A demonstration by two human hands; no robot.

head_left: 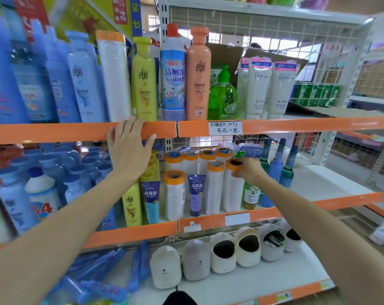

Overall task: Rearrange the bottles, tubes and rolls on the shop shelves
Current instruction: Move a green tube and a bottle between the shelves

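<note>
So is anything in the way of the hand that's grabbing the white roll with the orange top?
No. The right hand already grips the orange top of the white roll, with nothing between them.

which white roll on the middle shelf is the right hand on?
The front-row roll farthest right, beside the green-labelled bottle. The right hand grips its orange top; the other rolls are untouched.

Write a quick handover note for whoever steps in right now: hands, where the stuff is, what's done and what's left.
Left hand: open, resting on the top shelf's orange edge.
Right hand: gripping the top of the rightmost front roll on the middle shelf.
Other rolls and two purple tubes stand beside it; one roll stands among the bottles above.
Done: cannot tell. Left: place the held roll, sort the mix.
</note>
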